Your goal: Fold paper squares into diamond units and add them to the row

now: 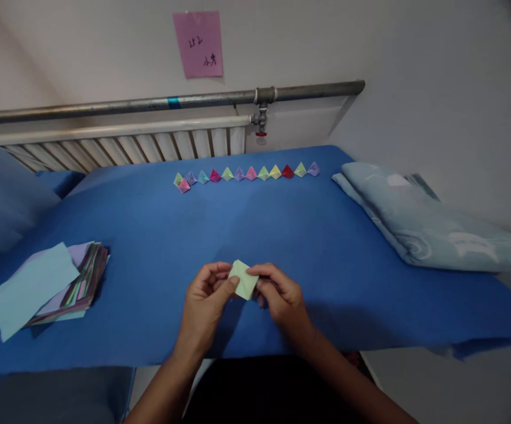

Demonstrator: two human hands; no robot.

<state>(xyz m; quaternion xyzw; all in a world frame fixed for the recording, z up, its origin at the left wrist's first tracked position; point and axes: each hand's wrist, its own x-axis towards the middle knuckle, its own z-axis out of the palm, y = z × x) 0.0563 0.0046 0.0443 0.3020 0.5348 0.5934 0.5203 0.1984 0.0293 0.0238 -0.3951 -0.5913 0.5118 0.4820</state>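
A small folded square of light green paper (245,284) is held up between my two hands, above the near part of the blue-covered surface. My left hand (206,297) pinches its left side, the thumb lying on the front face. On the right edge, my right hand (285,297) grips it between thumb and fingers. Creases run across the paper's face. Farther back, a row of small folded paper pieces (251,173) in several colours lies on the blue cloth (255,221).
At the left lies a stack of coloured paper sheets (35,288). A folded pale blue blanket (432,218) rests on the right. Along the wall run a metal pipe (118,107), a white radiator (149,144) and a red-handled valve (261,134). A pink note (198,44) hangs above.
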